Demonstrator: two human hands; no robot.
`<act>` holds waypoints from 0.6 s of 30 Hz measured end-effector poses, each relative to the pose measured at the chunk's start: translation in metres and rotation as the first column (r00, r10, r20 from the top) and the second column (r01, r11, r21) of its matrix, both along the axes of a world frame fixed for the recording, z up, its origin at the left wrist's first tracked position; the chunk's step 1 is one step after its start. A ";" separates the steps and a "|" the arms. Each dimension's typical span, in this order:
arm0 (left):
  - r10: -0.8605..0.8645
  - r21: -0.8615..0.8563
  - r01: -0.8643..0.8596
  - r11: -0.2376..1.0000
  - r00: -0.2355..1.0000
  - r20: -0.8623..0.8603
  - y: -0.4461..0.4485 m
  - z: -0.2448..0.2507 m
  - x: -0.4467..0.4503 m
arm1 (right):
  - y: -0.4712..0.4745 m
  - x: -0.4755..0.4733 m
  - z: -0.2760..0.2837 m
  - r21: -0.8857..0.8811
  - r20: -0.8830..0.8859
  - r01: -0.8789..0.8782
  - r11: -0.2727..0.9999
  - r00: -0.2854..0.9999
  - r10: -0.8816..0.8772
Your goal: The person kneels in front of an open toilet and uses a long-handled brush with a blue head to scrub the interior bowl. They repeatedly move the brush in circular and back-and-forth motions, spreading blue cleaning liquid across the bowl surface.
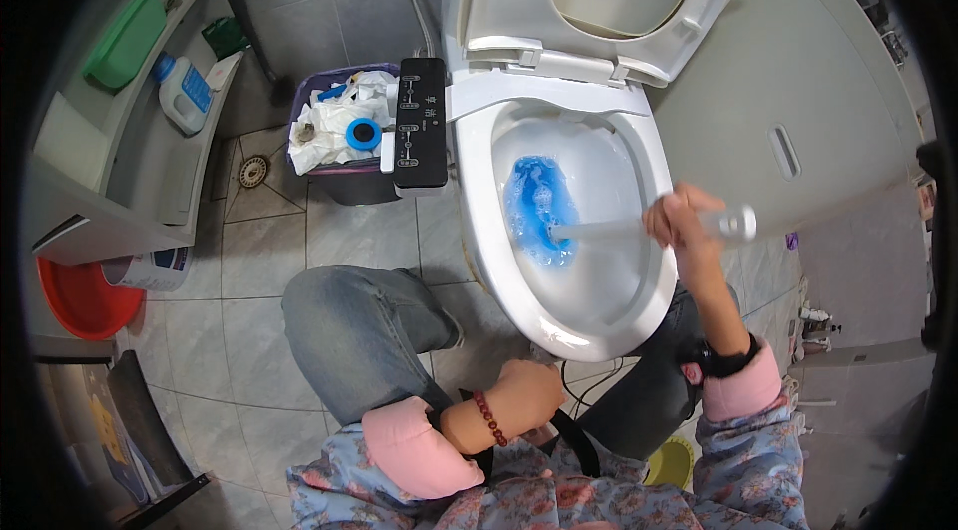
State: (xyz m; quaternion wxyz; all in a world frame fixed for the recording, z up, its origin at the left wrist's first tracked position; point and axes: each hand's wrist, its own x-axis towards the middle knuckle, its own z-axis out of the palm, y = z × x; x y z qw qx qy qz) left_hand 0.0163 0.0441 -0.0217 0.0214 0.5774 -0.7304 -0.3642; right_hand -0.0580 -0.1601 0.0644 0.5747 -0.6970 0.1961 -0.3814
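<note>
The white handle of a toilet brush (606, 232) is in the grip of my right hand (685, 230), over the right rim of the toilet bowl (479, 186). Its lower end dips into foamy blue liquid (540, 204), which hides the brush head. A short end of the handle sticks out to the right of my fist. My left hand (528, 391), with a beaded bracelet at the wrist, is bent in front of my body, just below the bowl's front. Its fingers are mostly hidden, beside a black strap (580, 444). The toilet seat and lid (516, 6) stand raised.
A black control panel (420, 126) projects left of the toilet over a full waste bin (352, 186). At left, shelves (217, 92) hold a blue-capped bottle (183, 94) and a green basin (127, 36). A red basin (86, 298) and a floor drain (254, 171) lie below.
</note>
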 end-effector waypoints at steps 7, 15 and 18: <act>-0.019 -0.009 0.019 1.000 1.000 0.013 0.000 -0.001 0.000 | 0.022 -0.014 0.033 0.050 -0.095 -0.001 0.999 0.995 0.005; 0.026 0.080 -0.024 0.997 1.000 -0.017 -0.004 0.006 0.001 | 0.033 -0.002 0.008 -0.164 -0.303 -0.092 0.982 0.952 0.038; 0.046 0.053 -0.045 0.998 0.999 -0.023 -0.002 0.004 0.001 | 0.035 -0.016 0.014 -0.004 -0.172 -0.061 0.998 0.983 0.060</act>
